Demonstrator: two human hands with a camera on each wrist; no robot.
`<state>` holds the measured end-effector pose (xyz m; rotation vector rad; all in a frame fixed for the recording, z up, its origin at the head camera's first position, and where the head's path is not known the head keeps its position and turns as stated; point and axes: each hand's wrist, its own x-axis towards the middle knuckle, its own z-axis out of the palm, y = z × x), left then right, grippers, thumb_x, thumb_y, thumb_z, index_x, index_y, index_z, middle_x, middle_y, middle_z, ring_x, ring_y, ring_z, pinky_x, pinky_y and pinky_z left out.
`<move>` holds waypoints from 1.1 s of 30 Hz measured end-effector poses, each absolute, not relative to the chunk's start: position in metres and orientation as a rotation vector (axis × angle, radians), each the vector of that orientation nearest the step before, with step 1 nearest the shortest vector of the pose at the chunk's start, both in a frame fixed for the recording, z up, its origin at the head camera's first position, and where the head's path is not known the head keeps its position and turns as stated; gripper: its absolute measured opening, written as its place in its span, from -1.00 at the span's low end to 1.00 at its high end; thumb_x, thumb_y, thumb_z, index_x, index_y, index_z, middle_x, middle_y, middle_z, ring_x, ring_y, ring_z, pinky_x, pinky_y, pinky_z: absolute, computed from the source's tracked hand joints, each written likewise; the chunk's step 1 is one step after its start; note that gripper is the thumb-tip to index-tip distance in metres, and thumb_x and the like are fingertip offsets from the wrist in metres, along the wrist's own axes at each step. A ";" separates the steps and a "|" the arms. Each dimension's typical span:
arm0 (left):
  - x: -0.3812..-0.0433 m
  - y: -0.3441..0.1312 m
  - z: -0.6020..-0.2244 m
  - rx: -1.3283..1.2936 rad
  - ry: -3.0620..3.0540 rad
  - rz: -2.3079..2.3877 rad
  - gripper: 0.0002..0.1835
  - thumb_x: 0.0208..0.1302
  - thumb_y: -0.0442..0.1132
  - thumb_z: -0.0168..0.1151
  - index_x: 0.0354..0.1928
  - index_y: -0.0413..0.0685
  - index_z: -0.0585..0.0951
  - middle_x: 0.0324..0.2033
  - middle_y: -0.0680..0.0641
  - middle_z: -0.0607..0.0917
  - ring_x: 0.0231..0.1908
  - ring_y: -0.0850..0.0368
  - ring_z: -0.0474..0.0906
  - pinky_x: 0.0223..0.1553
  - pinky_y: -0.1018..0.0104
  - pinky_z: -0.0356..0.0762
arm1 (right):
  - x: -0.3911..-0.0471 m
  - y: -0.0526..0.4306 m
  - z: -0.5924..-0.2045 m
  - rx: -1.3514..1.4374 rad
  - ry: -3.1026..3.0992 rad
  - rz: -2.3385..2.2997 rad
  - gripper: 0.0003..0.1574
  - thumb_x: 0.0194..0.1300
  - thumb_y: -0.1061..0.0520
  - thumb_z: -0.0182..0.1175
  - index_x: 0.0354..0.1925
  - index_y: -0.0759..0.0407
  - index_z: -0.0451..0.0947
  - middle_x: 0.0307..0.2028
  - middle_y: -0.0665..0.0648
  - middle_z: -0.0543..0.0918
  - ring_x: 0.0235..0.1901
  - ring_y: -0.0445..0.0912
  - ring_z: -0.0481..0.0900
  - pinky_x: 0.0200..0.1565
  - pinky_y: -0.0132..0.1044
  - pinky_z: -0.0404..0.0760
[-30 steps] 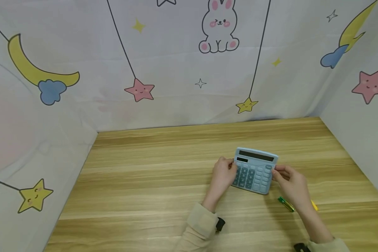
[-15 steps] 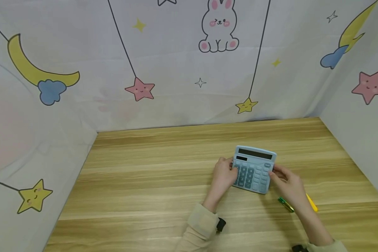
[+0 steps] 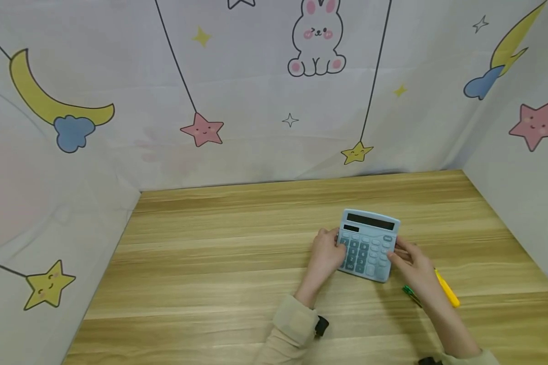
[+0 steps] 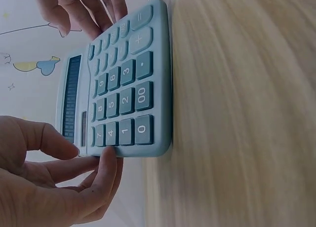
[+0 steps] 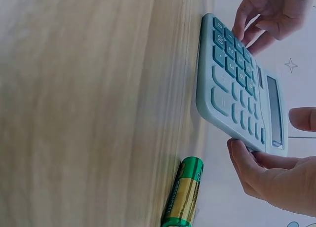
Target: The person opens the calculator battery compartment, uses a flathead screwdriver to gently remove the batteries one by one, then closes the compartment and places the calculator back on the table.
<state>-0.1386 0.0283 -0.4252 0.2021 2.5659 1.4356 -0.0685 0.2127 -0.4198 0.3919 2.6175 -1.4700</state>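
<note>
A light blue desk calculator [image 3: 367, 248] leans tilted over the wooden table, its dark display at the top. Its lower edge is down at the table surface in the left wrist view. My left hand [image 3: 326, 253] grips the left edge, with fingertips close by the 4 key [image 4: 112, 133]. At the right edge, fingers of my right hand [image 3: 417, 268] bear against the calculator's side, and the thumb overlaps its front in the head view. The right wrist view shows that thumb [image 5: 302, 119] near the display end. The calculator's back is hidden.
A green and gold battery [image 5: 185, 192] lies on the table [image 3: 210, 284] beside my right hand. A slim yellow tool [image 3: 447, 289] lies to the right, partly covered by my right forearm. A white printed curtain [image 3: 255, 91] encloses the back and sides.
The calculator has shifted slightly left and its top edge has risen a little in the head view. My right hand has moved left with it, uncovering more of the yellow tool.
</note>
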 end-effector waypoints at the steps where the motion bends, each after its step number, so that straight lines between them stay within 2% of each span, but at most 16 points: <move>1: -0.138 0.029 -0.426 0.198 2.563 1.433 -0.48 0.02 -0.45 0.11 0.13 -0.34 0.56 -0.34 -0.15 0.53 -0.39 0.15 0.31 -0.40 0.44 0.26 | -0.068 0.213 -0.420 0.392 2.604 -1.477 -0.16 0.47 -0.05 -0.02 0.46 0.38 -0.03 0.37 0.45 0.21 0.29 0.28 0.31 0.23 0.03 0.39; 2: -0.138 0.029 -0.426 0.197 2.558 1.432 -0.48 0.02 -0.46 0.10 0.13 -0.33 0.56 -0.34 -0.15 0.53 -0.39 0.16 0.31 -0.41 0.44 0.25 | -0.068 0.212 -0.419 0.390 2.597 -1.477 -0.16 0.47 -0.06 -0.03 0.46 0.38 -0.05 0.37 0.45 0.21 0.29 0.29 0.30 0.24 0.14 0.34; 4: -0.138 0.030 -0.427 0.187 2.542 1.433 -0.48 0.02 -0.46 0.10 0.13 -0.31 0.57 -0.35 -0.14 0.52 -0.39 0.17 0.30 -0.41 0.45 0.24 | -0.068 0.212 -0.419 0.390 2.581 -1.484 -0.14 0.47 -0.07 -0.04 0.47 0.37 -0.07 0.38 0.45 0.20 0.30 0.27 0.29 0.25 0.13 0.32; 7: -0.138 0.031 -0.429 0.185 2.528 1.435 -0.49 0.01 -0.47 0.09 0.11 -0.30 0.58 -0.36 -0.12 0.52 -0.38 0.17 0.29 -0.41 0.45 0.23 | -0.068 0.213 -0.419 0.384 2.578 -1.486 -0.14 0.47 -0.07 -0.04 0.47 0.38 -0.07 0.38 0.45 0.21 0.31 0.25 0.29 0.23 -0.06 0.38; 11: -0.139 0.031 -0.431 0.198 2.520 1.435 -0.51 0.00 -0.48 0.08 0.07 -0.32 0.60 -0.42 -0.08 0.48 -0.37 0.18 0.27 -0.42 0.46 0.21 | -0.069 0.213 -0.421 0.383 2.563 -1.491 -0.15 0.47 -0.06 -0.04 0.47 0.37 -0.08 0.38 0.45 0.21 0.32 0.24 0.27 0.21 -0.15 0.37; 19: -0.141 0.029 -0.436 0.218 2.513 1.436 -0.59 -0.03 -0.49 0.07 -0.07 -0.33 0.66 -0.41 -0.12 0.53 -0.37 0.18 0.30 -0.42 0.46 0.25 | -0.070 0.211 -0.425 0.366 2.541 -1.479 -0.16 0.48 0.00 -0.05 0.46 0.41 -0.11 0.38 0.49 0.17 0.35 0.27 0.23 0.27 0.03 0.29; 26: -0.144 0.029 -0.439 0.209 2.487 1.419 -0.54 0.02 -0.47 0.07 0.03 -0.30 0.63 -0.32 -0.16 0.59 -0.32 0.17 0.33 -0.39 0.45 0.27 | -0.069 0.212 -0.426 0.363 2.504 -1.465 -0.13 0.49 -0.02 -0.06 0.45 0.46 -0.15 0.39 0.52 0.12 0.38 0.29 0.17 0.32 0.09 0.20; 33: -0.144 0.028 -0.441 0.204 2.455 1.421 -0.50 0.05 -0.45 0.08 0.11 -0.31 0.58 -0.32 -0.14 0.56 -0.32 0.17 0.31 -0.39 0.45 0.29 | -0.071 0.213 -0.426 0.388 2.428 -1.479 -0.09 0.49 -0.05 -0.07 0.46 0.45 -0.21 0.42 0.51 0.03 0.42 0.30 0.07 0.37 0.12 0.14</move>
